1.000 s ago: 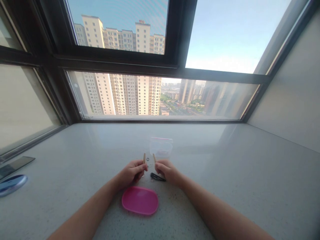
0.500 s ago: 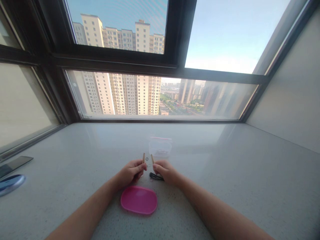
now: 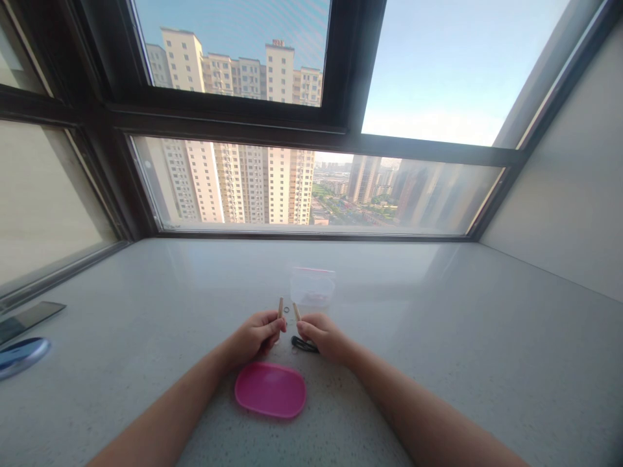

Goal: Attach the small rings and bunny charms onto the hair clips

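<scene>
Just below the middle of the frame, 2 bare hands work close together over a pale speckled countertop (image 3: 438, 324). The left hand (image 3: 261, 332) has its thumb and fingers closed on a slim tan stick (image 3: 281, 307), whose tip points up the frame. The right hand (image 3: 318, 332) pinches a similar piece, the right-hand stick (image 3: 296, 312), tilted a little toward the left; the 2 pieces stand apart. Both look wooden, so they are probably light, stiff and dry enough not to slip; a thumb-and-finger pinch at the lower end seems the right hold, with the tips left free. Whether either is hinged or sprung cannot be told, as the fingers cover the lower parts.

Between the hands lies a small dark ring (image 3: 287, 310), too tiny to pick up easily. A black clip (image 3: 304, 344) lies beside the right hand; contact is unclear. Beyond sits a clear bag (image 3: 313, 288), likely soft and slippery. At lower centre rests a pink tray (image 3: 270, 390), apparently light plastic, best taken by its rim.
</scene>
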Tool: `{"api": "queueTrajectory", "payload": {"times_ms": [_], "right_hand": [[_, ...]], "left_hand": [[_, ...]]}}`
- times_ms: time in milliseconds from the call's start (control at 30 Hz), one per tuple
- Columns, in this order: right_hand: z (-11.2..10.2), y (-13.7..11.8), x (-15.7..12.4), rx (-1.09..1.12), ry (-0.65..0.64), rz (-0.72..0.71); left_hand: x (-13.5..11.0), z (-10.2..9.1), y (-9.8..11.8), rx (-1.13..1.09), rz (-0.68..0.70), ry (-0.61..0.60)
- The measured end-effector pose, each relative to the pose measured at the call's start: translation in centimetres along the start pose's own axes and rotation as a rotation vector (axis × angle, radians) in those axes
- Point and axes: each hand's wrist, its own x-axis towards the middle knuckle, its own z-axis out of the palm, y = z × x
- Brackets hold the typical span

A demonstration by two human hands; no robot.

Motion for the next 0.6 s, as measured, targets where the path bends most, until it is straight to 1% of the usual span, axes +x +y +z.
{"api": "queueTrajectory", "payload": {"times_ms": [400,600], "right_hand": [[0.16,0.43,-0.04,0.027,-0.020,0.026],[0.08,0.37,-0.12,0.016,-0.015,0.031]], "left_hand": [[0.09,-0.20,-0.45,0.031,0.016,-0.011],[-0.02,-0.18,-0.33,0.049,0.016,-0.022]]}}
